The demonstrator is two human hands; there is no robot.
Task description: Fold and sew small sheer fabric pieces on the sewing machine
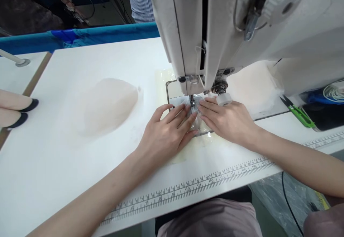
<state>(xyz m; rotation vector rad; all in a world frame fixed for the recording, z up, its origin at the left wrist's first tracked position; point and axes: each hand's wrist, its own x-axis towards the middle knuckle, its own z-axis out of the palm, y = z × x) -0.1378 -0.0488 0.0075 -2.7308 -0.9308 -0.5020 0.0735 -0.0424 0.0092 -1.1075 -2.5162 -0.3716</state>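
Note:
A sewing machine (188,32) stands over the white table, its presser foot (192,101) low between my hands. Thin, see-through whitish fabric (197,122) lies under the foot, partly hidden by my fingers. My left hand (172,127) rests flat on it to the left of the foot, fingers spread. Just right of the foot, my right hand (225,118) lies palm down with its fingers stretched out, their tips touching the fabric. Further left on the table is a sheer beige fabric piece (110,104) with a rounded outline. More pale sheer fabric (252,86) sits beneath the machine arm.
Green thread snips (301,113) lie beside a dark flat object (328,113) at right. A printed ruler scale (199,185) runs along the table's front edge. Blue cloth (107,34) borders the far edge. Two beige rolls with black bands (16,109) show at left. Behind is a striped garment (139,0).

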